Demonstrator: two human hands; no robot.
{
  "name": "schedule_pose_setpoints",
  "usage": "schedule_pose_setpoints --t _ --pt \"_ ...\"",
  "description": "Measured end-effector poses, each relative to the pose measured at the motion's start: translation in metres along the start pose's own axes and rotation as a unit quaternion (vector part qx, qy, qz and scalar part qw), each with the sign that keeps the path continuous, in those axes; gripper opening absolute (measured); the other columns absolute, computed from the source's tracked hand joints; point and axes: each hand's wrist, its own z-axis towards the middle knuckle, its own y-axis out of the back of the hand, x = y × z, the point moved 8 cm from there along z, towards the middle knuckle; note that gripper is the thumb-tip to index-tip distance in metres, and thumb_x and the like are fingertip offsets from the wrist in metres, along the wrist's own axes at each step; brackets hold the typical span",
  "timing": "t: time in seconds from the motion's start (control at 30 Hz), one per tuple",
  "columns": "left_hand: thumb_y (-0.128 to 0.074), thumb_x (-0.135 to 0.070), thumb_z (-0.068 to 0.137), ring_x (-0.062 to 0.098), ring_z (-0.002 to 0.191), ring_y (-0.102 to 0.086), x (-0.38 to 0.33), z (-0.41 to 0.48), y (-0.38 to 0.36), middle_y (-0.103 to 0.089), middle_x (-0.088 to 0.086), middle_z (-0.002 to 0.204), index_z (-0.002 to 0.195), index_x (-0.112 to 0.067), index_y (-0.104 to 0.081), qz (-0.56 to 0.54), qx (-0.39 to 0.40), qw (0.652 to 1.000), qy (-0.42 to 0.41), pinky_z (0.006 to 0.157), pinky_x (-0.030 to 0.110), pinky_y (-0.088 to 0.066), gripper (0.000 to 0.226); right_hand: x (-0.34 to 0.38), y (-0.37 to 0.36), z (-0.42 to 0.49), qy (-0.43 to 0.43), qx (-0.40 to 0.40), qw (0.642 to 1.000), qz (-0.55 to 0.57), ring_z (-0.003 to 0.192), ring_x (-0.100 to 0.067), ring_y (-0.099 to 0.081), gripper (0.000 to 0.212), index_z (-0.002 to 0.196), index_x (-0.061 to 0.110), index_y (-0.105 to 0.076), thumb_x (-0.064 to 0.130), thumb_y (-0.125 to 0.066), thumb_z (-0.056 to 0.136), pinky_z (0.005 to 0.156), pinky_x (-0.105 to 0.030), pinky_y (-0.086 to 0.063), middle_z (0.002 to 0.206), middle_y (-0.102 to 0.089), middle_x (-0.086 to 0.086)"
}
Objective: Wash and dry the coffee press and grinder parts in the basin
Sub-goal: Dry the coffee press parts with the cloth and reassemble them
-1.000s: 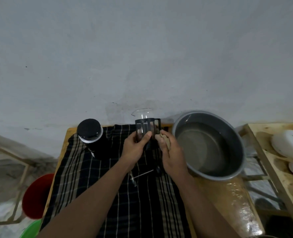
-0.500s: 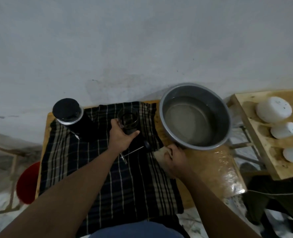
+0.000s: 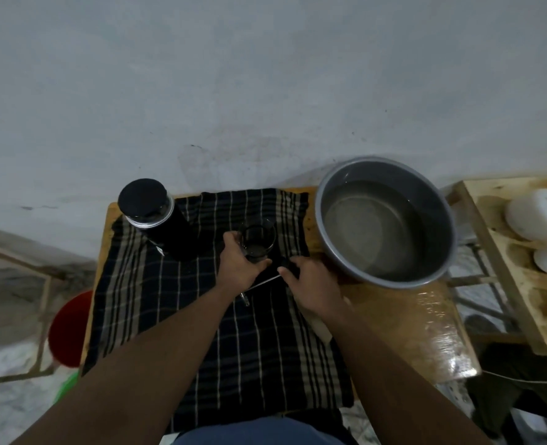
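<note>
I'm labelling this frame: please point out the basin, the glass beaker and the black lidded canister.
basin (image 3: 439,216): head view, on its right inner wall.
glass beaker (image 3: 260,236): head view, on its clear side wall.
black lidded canister (image 3: 143,197): head view, on the top of its lid.

A grey-white plastered wall (image 3: 265,75) with faint stains fills the upper half of the frame, below it a wet wooden table (image 3: 426,316) stands in the centre, a wooden rack (image 3: 503,271) at the right edge, and a red bucket (image 3: 70,329) on the mottled floor (image 3: 2,364) at lower left, in dim light.
</note>
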Motion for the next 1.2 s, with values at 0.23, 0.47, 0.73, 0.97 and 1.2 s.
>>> schedule_pose_setpoints --t 0.23,0.47,0.73,0.97,1.2 --pt "-0.095 -0.024 0.067 -0.003 0.111 -0.058 -0.012 0.000 0.009 -0.059 -0.010 0.118 0.126 -0.021 -0.048 -0.043 -0.003 0.996 -0.075 0.097 0.017 -0.048 0.076 0.008 -0.001 0.013 -0.068 0.008 0.998 -0.012 0.126 -0.030 -0.056 0.051 0.142 0.022 -0.050 0.052 -0.045 0.102 0.103 -0.045 -0.039 0.134 -0.063 -0.008" --pt "-0.097 -0.023 0.063 -0.002 0.106 -0.063 -0.010 0.003 0.012 -0.066 -0.011 0.113 0.116 -0.024 -0.053 -0.060 0.020 0.996 -0.063 0.088 0.011 -0.050 0.068 0.037 0.058 -0.011 0.061 -0.128 0.988 0.054 0.113 -0.022 -0.058 0.040 0.131 0.019 -0.061 0.036 -0.065 0.096 0.090 -0.025 -0.044 0.128 -0.056 -0.006" --pt "-0.096 -0.026 0.064 0.007 0.110 -0.065 -0.007 0.007 0.008 -0.066 -0.014 0.114 0.121 -0.028 -0.052 -0.104 0.005 0.994 -0.028 0.098 0.026 -0.054 0.072 0.078 0.097 -0.028 0.155 -0.175 0.972 0.006 0.104 -0.019 -0.060 0.041 0.124 0.015 -0.068 0.024 -0.077 0.085 0.094 -0.034 -0.052 0.121 -0.056 -0.002" --pt "-0.094 -0.023 0.068 0.007 0.112 -0.061 -0.005 0.007 0.006 -0.063 -0.010 0.119 0.126 -0.023 -0.049 -0.110 0.015 0.994 -0.016 0.087 0.005 -0.046 0.074 0.076 0.141 -0.037 0.130 -0.263 0.955 0.040 0.102 -0.011 -0.058 0.038 0.121 0.017 -0.070 0.022 -0.078 0.083 0.079 -0.002 -0.038 0.122 -0.059 -0.002" --pt "-0.098 -0.047 0.049 0.010 0.111 -0.065 -0.002 0.001 -0.002 -0.066 -0.005 0.117 0.110 -0.030 -0.052 -0.112 -0.028 0.993 -0.032 0.096 0.040 -0.056 0.078 0.112 0.164 -0.056 0.253 -0.326 0.905 0.104 0.103 0.001 -0.051 0.040 0.120 0.012 -0.070 0.018 -0.081 0.082 0.085 0.002 -0.037 0.122 -0.059 -0.003"
